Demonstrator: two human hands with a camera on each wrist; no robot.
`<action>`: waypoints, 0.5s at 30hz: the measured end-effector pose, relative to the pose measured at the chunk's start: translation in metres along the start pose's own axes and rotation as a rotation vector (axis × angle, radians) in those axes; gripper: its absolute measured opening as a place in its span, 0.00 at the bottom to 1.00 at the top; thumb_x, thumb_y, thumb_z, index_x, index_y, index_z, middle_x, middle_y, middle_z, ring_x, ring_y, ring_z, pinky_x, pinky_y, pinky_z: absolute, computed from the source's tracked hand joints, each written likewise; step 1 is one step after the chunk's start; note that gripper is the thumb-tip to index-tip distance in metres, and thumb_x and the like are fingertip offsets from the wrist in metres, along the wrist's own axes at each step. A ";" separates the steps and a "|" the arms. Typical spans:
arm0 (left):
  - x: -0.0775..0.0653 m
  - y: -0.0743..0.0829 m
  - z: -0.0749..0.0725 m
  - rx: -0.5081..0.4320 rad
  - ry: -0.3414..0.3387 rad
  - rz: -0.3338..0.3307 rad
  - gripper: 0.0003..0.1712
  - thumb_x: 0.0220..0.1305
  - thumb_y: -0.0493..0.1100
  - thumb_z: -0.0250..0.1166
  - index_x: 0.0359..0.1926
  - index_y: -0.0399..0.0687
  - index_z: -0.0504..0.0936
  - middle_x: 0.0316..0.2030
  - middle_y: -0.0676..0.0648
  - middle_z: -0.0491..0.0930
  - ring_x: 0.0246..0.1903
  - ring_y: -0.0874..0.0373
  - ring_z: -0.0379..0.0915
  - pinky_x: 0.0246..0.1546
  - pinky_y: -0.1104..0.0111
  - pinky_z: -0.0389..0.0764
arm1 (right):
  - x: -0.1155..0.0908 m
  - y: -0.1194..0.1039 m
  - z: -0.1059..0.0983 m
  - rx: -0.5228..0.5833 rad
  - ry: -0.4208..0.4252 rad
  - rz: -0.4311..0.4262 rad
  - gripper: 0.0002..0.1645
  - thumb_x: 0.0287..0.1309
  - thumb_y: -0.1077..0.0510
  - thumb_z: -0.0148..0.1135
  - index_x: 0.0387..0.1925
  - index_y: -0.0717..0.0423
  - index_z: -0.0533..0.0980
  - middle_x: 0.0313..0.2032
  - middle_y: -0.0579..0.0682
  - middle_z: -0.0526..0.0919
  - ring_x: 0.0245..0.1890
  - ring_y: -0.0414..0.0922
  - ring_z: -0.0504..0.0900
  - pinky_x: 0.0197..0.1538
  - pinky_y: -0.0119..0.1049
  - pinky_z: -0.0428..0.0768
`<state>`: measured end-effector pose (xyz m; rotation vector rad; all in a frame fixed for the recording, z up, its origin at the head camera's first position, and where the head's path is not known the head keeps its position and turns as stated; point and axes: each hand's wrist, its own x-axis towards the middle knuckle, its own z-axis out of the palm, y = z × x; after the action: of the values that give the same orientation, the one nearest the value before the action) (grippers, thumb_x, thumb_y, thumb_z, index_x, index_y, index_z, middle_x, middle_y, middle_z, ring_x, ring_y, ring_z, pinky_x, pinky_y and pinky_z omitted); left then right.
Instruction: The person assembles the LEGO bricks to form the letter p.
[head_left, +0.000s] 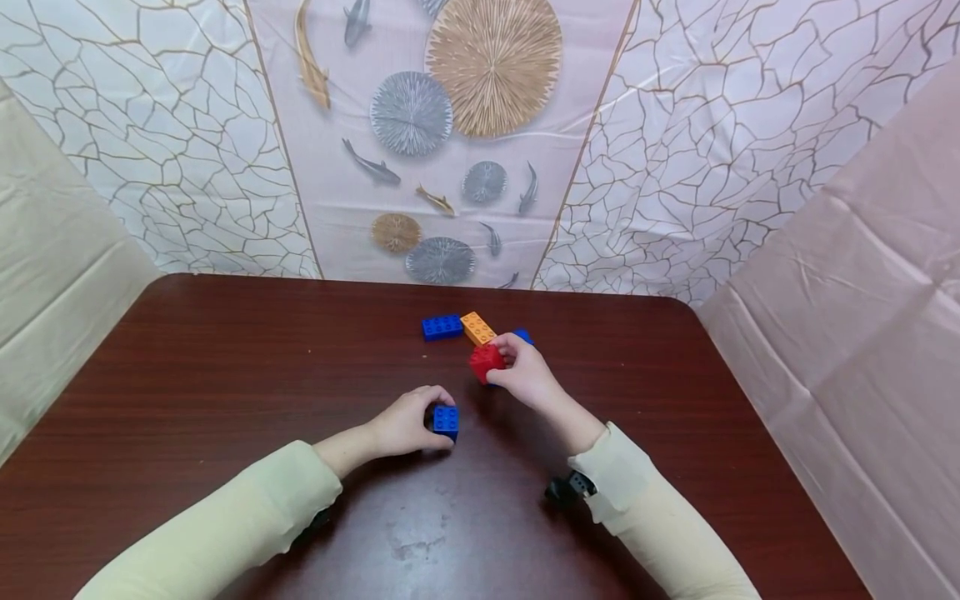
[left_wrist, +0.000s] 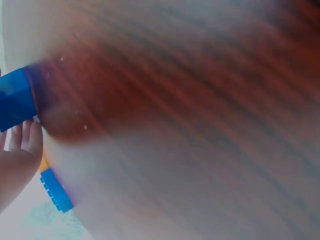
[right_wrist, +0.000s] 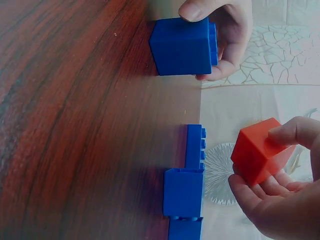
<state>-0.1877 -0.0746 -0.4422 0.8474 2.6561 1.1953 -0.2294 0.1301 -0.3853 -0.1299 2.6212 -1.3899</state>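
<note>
Near the middle of the glossy reddish-brown wood-grain table (head_left: 187,375), the left hand (head_left: 405,423) has thumb and fingers bent round a deep blue plastic cube block (head_left: 446,423), four round studs facing up, opened only about as wide as the block. A bit further out, the right hand (head_left: 527,375) pinches a bright red plastic cube block (head_left: 485,362) thumb-to-fingers, tilted above the tabletop, and just beyond sit a long blue studded plastic brick (head_left: 442,327) and an orange studded plastic brick (head_left: 477,328).
</note>
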 end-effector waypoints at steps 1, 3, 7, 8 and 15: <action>0.000 0.000 -0.001 -0.010 -0.003 0.002 0.25 0.44 0.42 0.74 0.43 0.43 0.75 0.40 0.45 0.77 0.40 0.56 0.73 0.43 0.69 0.75 | 0.000 0.001 -0.001 0.017 -0.003 -0.006 0.25 0.46 0.66 0.65 0.49 0.58 0.70 0.47 0.58 0.79 0.49 0.52 0.75 0.54 0.44 0.77; -0.002 0.001 -0.003 -0.034 -0.010 0.011 0.24 0.44 0.41 0.74 0.43 0.41 0.74 0.40 0.43 0.77 0.40 0.55 0.75 0.42 0.70 0.76 | -0.001 0.003 -0.003 0.049 -0.013 -0.014 0.24 0.46 0.67 0.65 0.48 0.59 0.70 0.47 0.59 0.80 0.48 0.52 0.75 0.52 0.42 0.77; -0.004 0.000 -0.006 -0.069 -0.018 0.004 0.21 0.46 0.38 0.73 0.41 0.40 0.75 0.40 0.42 0.77 0.39 0.55 0.76 0.40 0.71 0.78 | -0.003 0.007 -0.005 0.111 -0.042 -0.031 0.23 0.45 0.69 0.63 0.46 0.61 0.70 0.45 0.60 0.81 0.44 0.49 0.76 0.43 0.34 0.77; -0.005 -0.001 -0.006 -0.072 -0.017 0.000 0.21 0.46 0.38 0.73 0.41 0.40 0.75 0.39 0.42 0.78 0.39 0.55 0.76 0.39 0.71 0.78 | -0.003 0.008 -0.006 0.123 -0.050 -0.035 0.22 0.45 0.69 0.63 0.46 0.61 0.70 0.45 0.60 0.81 0.43 0.48 0.76 0.41 0.32 0.76; -0.006 -0.004 -0.003 -0.076 -0.004 -0.039 0.19 0.47 0.38 0.72 0.40 0.43 0.76 0.38 0.45 0.79 0.37 0.59 0.75 0.39 0.72 0.78 | -0.006 0.010 -0.010 0.195 -0.097 -0.027 0.23 0.44 0.72 0.64 0.45 0.62 0.70 0.45 0.61 0.81 0.43 0.47 0.76 0.43 0.31 0.78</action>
<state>-0.1856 -0.0814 -0.4440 0.7808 2.5935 1.2748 -0.2252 0.1448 -0.3879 -0.2014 2.4003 -1.5960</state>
